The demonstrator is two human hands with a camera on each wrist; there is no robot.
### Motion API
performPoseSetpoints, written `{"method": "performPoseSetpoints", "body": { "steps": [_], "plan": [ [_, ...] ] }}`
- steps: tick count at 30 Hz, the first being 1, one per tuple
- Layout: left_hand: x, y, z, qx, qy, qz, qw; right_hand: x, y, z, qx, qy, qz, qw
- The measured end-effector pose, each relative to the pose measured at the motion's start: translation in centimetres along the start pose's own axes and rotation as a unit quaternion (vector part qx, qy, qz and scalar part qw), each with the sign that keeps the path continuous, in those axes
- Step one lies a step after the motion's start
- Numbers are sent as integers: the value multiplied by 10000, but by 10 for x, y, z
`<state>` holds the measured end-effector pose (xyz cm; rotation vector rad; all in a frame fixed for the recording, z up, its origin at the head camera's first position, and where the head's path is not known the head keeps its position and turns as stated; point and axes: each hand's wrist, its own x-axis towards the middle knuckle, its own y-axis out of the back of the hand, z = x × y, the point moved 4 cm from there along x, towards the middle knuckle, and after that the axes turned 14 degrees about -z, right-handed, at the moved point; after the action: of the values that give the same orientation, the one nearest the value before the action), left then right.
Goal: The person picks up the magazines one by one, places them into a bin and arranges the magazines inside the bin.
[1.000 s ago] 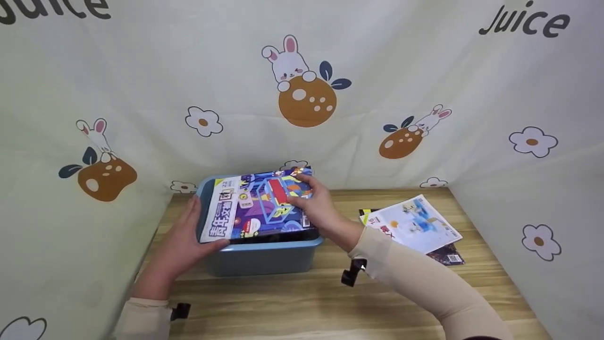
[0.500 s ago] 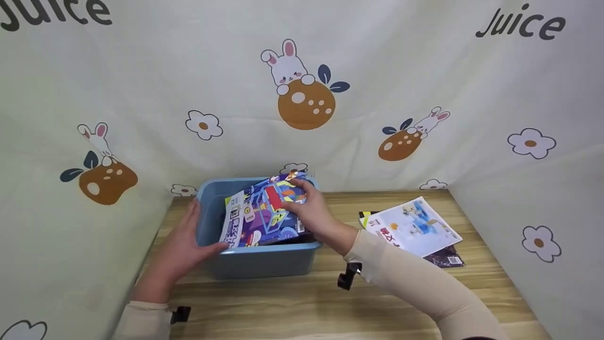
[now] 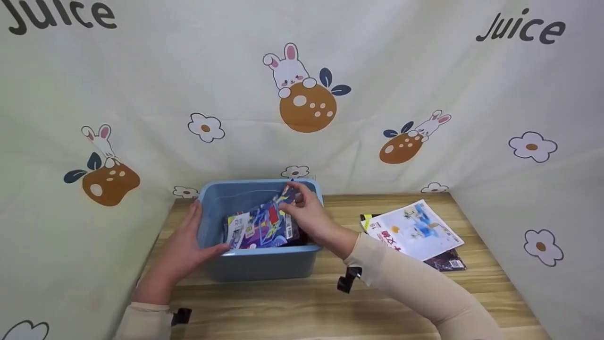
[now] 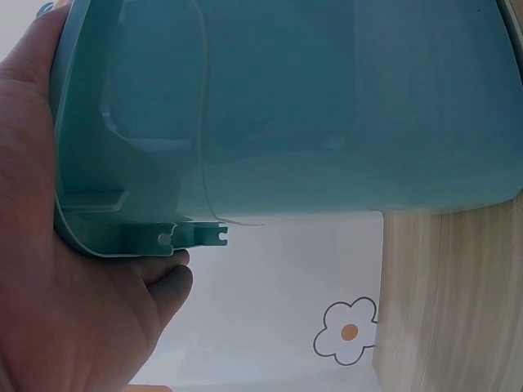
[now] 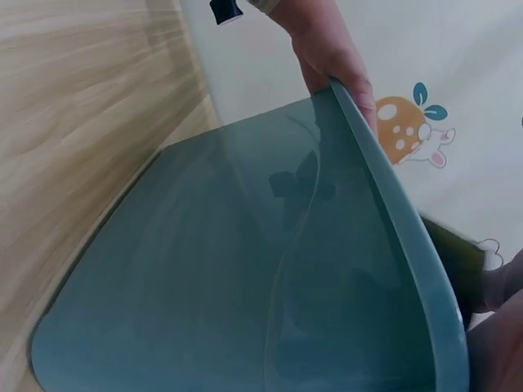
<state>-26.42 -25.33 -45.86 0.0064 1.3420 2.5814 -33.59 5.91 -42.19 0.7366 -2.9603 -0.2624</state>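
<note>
A blue plastic bin (image 3: 264, 267) stands on the table. My left hand (image 3: 181, 243) grips its front left corner, thumb along the front rim and fingers on the left side. In the left wrist view, the palm lies against the rim of the bin (image 4: 286, 106). Inside the bin a colourful purple-and-blue magazine (image 3: 258, 229) slants, its right end higher and bent. My right hand (image 3: 318, 219) reaches over the right rim and pinches that raised end between thumb and fingers. The bin's wall (image 5: 196, 269) fills much of the right wrist view and hides most of the magazine.
To the right on the wood-grain table (image 3: 302, 307) lies a white magazine (image 3: 415, 229) with a blue picture, overlapping a dark magazine (image 3: 448, 262). Behind and at both sides hangs a pale curtain (image 3: 236, 85) printed with rabbits, oranges and flowers.
The colourful magazine, earlier across the top of the bin, has gone down inside it and shifted right, tilting. The right hand has lowered with it; the left hand has stayed at the corner.
</note>
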Motion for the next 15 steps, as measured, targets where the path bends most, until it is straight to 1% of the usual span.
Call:
{"method": "performPoseSetpoints", "body": {
  "steps": [3,6,10,15],
  "plan": [
    [-1,0,0,-13,8,26,10000,-4,8,-7,-241,233,214,9992],
    [-2,0,-1,-7,57,23,10000,-7,18,-8,-172,211,286,9992],
    [-2,-2,-1,23,92,-5,10000,-13,35,-1,-51,116,428,9990],
    [-2,-1,1,12,18,42,10000,-21,68,12,157,79,861,9961]
  ]
}}
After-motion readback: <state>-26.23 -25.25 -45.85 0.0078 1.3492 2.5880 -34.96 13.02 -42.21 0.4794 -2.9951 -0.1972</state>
